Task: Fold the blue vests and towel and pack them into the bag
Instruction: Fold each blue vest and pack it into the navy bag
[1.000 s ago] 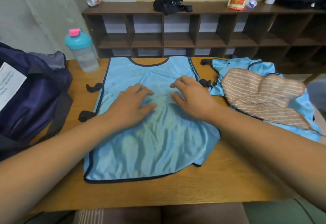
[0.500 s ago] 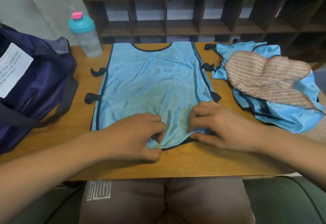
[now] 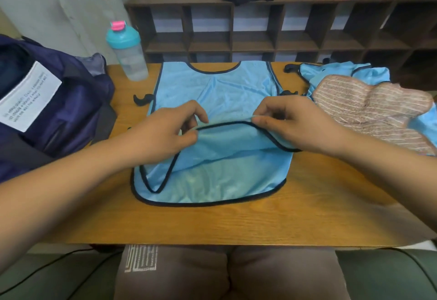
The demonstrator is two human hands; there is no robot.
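a blue vest (image 3: 220,96) lies on the wooden table (image 3: 236,224), straight in front of the person. its long axis runs away from the person: the neckline (image 3: 214,70) sits at the table's far edge and the bottom end points back toward the person's lap. the lower layer rests flat, and its dark-trimmed edge (image 3: 208,202) curves across the near part of the table. the upper layer's hem (image 3: 227,123) is lifted off it and held about halfway up the vest, stretched crosswise between the two hands.

the left hand (image 3: 165,131) pinches the hem's left end between thumb and forefinger, the other fingers loosely curled above. the right hand (image 3: 293,127) pinches the right end the same way, and the cloth drapes down under its palm. a black side tab (image 3: 142,98) sticks out from the vest's left edge.

a second blue vest (image 3: 331,72) lies crumpled at the far right of the table, just beside the first. a brown striped towel (image 3: 369,110) is spread on top of it. the dark blue bag (image 3: 71,115) sits at the left end of the table with a white label (image 3: 28,96) showing. a clear bottle (image 3: 127,56) with a teal lid stands upright between the bag and the vest's far left corner. a dark shelf unit (image 3: 260,27) stands behind the table.
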